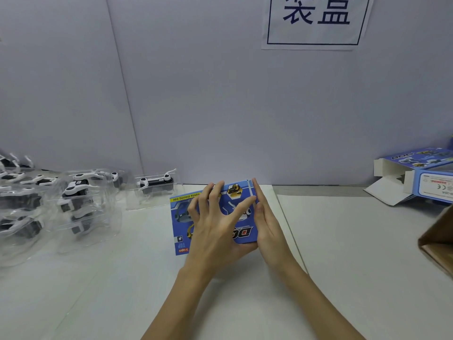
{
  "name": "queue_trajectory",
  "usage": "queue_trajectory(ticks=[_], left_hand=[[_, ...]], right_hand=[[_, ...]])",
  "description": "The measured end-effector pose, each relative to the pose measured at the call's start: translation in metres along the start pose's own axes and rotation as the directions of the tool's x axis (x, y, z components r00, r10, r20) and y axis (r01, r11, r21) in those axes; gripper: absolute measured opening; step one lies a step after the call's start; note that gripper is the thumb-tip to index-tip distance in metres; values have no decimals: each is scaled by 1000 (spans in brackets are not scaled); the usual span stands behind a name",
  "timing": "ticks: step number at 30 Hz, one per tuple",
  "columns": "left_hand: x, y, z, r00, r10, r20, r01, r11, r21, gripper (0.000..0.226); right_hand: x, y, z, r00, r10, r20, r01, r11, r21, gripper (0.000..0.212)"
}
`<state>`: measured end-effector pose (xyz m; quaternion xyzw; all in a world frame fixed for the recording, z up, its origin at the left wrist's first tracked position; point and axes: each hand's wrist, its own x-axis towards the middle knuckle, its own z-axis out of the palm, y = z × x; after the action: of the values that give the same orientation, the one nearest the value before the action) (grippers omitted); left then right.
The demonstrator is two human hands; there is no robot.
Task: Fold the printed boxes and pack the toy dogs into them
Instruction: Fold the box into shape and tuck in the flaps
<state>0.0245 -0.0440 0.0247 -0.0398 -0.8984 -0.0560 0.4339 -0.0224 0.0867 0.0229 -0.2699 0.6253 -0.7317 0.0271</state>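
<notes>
A blue printed box (180,224) with dog pictures lies at the middle of the white table, its print upside down to me. My left hand (215,227) rests spread on top of it, fingers pressing its face. My right hand (266,222) lies flat against the box's right side. Toy dogs in clear plastic shells (73,200) are heaped on the left; one shell (155,186) stands apart just left of the box.
At the right edge another blue box (426,177) lies with its white flaps open. A brown cardboard carton corner (438,244) juts in below it. A grey wall with a paper sign (316,20) rises behind the table.
</notes>
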Motion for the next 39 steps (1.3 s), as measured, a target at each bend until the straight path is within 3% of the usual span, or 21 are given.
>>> queue_trajectory(ticks=[6,16,23,27,31,39], left_hand=[[0,2,3,1000,-4,9,4,1000,18,79],[-2,2,7,1000,-3,16,2,999,42,81],[-1,2,1,1000,-1,-8,1,999,48,81],[4,-1,-8,999,-20,-44,20,1000,1,83],[5,-2,-14,999,-34,-17,32,996,-84,79],[5,-2,-13,998,-44,50,47,996,-71,71]], right_hand=[[2,3,-1,999,8,-38,-6,998,58,55],[1,2,-2,1000,9,-18,-10,1000,-12,53],[2,-7,-11,992,71,100,-73,997,15,59],[9,-21,-33,972,131,197,-143,988,49,52],[8,-22,-38,989,115,89,-112,993,-28,57],[4,-13,-19,999,39,-32,-42,996,-79,59]])
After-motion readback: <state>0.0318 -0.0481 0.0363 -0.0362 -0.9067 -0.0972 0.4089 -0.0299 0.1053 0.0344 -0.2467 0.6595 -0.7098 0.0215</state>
